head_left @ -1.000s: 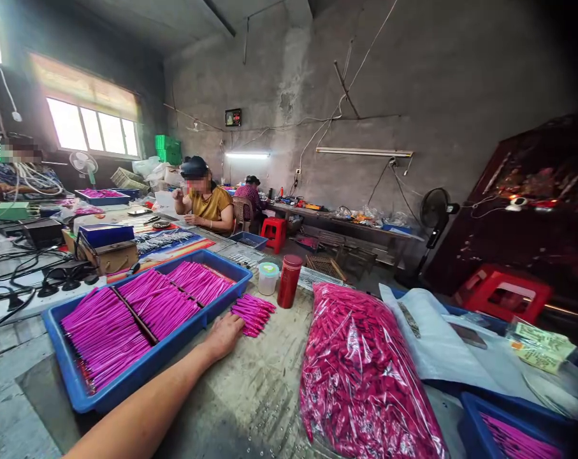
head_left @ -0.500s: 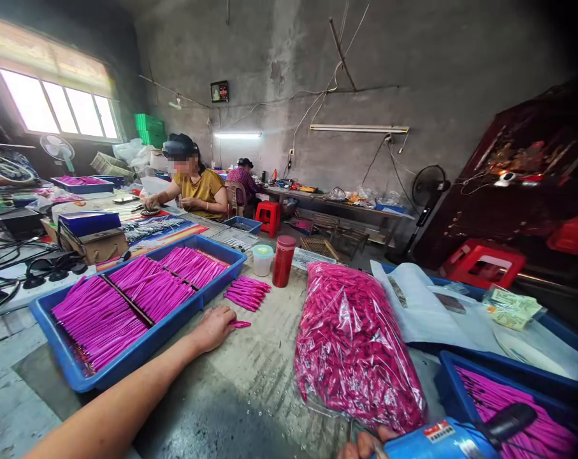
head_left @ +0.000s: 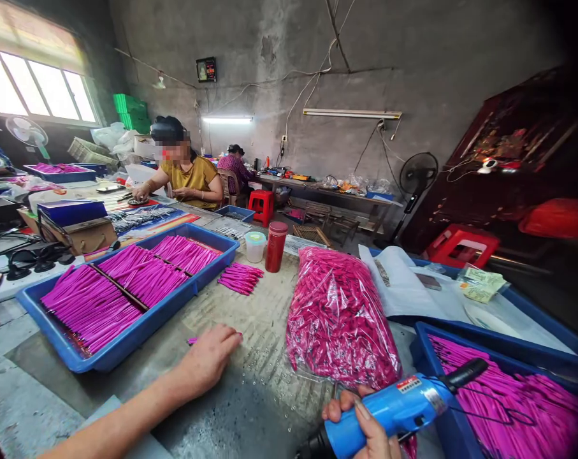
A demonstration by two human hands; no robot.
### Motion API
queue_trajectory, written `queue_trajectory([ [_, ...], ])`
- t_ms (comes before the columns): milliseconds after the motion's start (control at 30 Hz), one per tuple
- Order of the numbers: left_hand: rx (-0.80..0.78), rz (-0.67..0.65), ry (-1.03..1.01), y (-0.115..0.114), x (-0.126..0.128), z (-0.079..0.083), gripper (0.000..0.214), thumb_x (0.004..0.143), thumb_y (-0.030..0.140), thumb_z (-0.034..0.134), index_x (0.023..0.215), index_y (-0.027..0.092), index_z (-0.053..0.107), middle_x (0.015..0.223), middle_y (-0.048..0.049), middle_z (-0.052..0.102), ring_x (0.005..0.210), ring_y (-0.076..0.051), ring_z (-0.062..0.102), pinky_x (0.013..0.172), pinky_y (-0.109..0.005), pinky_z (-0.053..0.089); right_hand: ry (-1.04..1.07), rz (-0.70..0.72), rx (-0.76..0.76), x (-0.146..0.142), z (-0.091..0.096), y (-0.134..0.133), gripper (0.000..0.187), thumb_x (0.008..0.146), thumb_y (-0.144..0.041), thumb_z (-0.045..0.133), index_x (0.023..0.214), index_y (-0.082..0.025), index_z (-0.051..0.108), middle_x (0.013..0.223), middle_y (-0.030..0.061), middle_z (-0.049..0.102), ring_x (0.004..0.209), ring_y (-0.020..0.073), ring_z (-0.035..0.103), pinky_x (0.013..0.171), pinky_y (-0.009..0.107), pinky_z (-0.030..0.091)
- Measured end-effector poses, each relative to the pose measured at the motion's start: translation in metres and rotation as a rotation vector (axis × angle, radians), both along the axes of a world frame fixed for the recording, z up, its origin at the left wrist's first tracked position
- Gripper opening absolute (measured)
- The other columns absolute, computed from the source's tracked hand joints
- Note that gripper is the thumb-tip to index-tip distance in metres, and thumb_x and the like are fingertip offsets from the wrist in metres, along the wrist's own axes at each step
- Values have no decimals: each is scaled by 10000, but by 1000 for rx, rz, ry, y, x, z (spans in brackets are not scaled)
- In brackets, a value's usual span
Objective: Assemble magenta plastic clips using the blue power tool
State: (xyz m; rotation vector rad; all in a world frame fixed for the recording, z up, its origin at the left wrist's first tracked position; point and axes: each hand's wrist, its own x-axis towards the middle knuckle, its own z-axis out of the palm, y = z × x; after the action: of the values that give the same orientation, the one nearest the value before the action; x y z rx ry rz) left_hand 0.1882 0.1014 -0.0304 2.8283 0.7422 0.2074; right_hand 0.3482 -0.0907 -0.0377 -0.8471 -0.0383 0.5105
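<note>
My left hand (head_left: 209,354) is over the worktop with its fingers curled together. Bits of a slim pink rod (head_left: 192,341) show beside the hand and at its fingertips; the middle is hidden beneath the hand. My right hand (head_left: 377,440) is wrapped round a blue electric screwdriver (head_left: 389,411), whose black nose points to the lower left. Above my left hand, a small pile of slim pink rods (head_left: 241,278) lies on the table. A clear plastic bag of deep-pink pieces (head_left: 341,319) rests beyond the screwdriver.
A blue tray (head_left: 85,363) of long pink rods stands left; another blue tray (head_left: 454,408) of them is at right. A red canister (head_left: 275,248) and a lidded tub (head_left: 255,247) stand at the back. A co-worker (head_left: 190,172) sits across the table. Tiny rings dot the worktop.
My left hand has moved towards me, away from the small pile, with the pink rod. My right hand has raised the screwdriver further into view. The view has shifted slightly.
</note>
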Motion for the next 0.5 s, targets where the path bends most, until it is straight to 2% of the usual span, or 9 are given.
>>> queue_trajectory([
  [67,-16,-137,-9,-14,9,-3,312,856,150,309,1018,270,548,1041,-46,581,973,-200,495,869,-329,369,-20,-17,-4,-1,1,1,374,643,-300,648,948,-240,440,605,-65,512,487,116,508,509,260,442],
  [133,-20,-216,10,-23,18,-8,321,855,146,320,1060,265,536,1064,-51,577,993,-210,487,889,-350,358,-36,-20,-3,-2,0,2,354,660,-302,635,942,-233,432,600,-65,510,483,114,505,502,255,438],
  [300,48,-227,58,-30,30,-14,338,839,114,339,1118,202,508,1154,-90,544,1063,-248,457,900,-404,340,-59,-67,-32,-2,-3,4,354,657,-328,630,931,-221,431,599,-63,510,468,112,503,477,252,432],
  [400,83,-300,39,-32,23,-11,300,824,102,370,1049,206,539,1096,-69,580,1021,-225,486,897,-393,333,-24,-92,-53,-1,0,5,414,603,-350,659,924,-220,433,581,-61,512,446,117,497,448,254,427],
  [500,73,-324,9,-30,11,-9,244,830,106,376,875,218,588,906,-26,636,868,-182,542,823,-339,366,14,-72,-56,-1,7,4,478,528,-349,695,905,-217,432,555,-62,514,433,128,497,428,261,425],
])
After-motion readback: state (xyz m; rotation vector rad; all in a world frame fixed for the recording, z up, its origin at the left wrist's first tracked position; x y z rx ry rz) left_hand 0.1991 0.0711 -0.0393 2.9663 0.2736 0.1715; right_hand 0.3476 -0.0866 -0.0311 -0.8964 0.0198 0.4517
